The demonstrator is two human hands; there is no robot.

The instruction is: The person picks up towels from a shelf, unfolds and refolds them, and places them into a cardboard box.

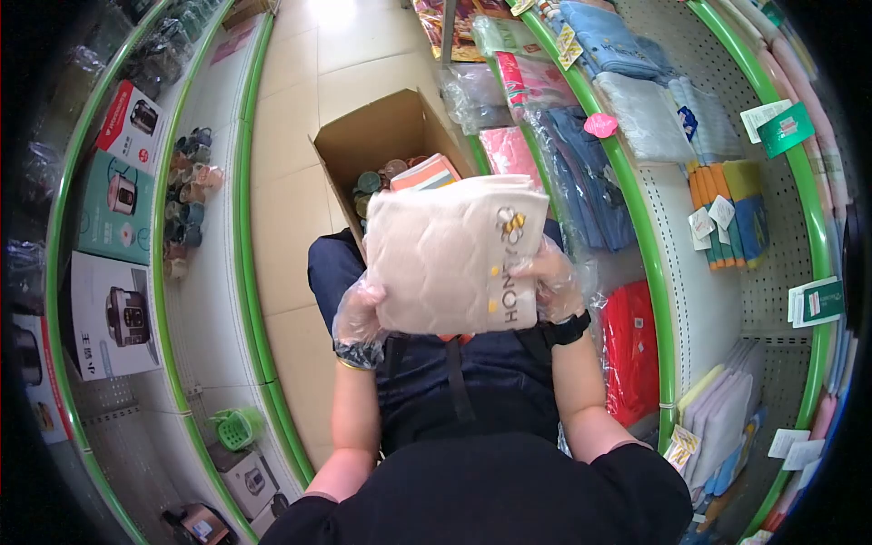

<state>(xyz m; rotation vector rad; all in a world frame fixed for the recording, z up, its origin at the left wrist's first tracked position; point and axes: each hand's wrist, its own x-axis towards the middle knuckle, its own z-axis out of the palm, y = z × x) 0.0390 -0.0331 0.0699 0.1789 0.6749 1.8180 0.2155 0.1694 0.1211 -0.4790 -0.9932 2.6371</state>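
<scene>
A folded cream towel (431, 259) with a bee picture and brown lettering is held up in front of my lap. My left hand (361, 313), in a clear plastic glove, grips its left edge with the thumb on the front. On the right edge, my right hand (556, 283), gloved the same way, has its thumb over the lettering. The fingers of both hands are partly hidden behind the towel. Just beyond it stands an open cardboard box (372, 136), holding several cups (368, 182) and a striped folded cloth (427, 171).
Shelves with green edges run along both sides of the tiled aisle (289, 173). Boxed cookers (113, 313) and small cups (186, 204) fill the left side. Folded towels (609, 41), bagged clothes (581, 173) and a red package (629, 350) lie on the right.
</scene>
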